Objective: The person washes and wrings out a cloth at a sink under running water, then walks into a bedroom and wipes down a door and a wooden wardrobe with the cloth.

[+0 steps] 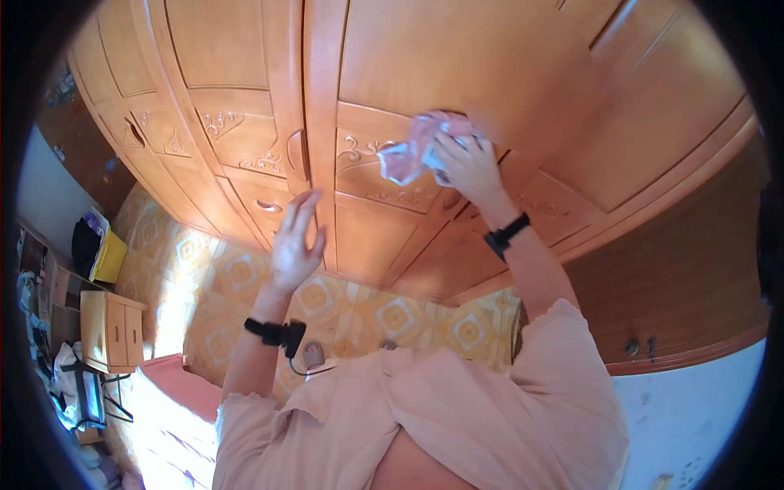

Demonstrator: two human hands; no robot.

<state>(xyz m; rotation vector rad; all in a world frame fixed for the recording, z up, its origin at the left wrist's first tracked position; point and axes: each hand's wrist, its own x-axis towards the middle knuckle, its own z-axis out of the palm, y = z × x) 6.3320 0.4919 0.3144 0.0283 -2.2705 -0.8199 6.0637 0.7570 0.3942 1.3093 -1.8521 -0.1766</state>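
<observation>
My right hand presses a pink and white cloth against the carved panel of a wooden wardrobe. The cloth is bunched under the fingers, and one corner hangs loose to the left. Part of it is hidden beneath the palm. My left hand hovers in front of a lower wardrobe door, holding nothing, with thumb and fingers apart. Close above it is a curved wooden handle. Both wrists wear black bands, and a cable hangs from the left one.
A small wooden cabinet stands at the left, with a yellow bag behind it. A bed with a pink edge lies at lower left. Patterned tiles cover the floor. A brown wooden door is at the right.
</observation>
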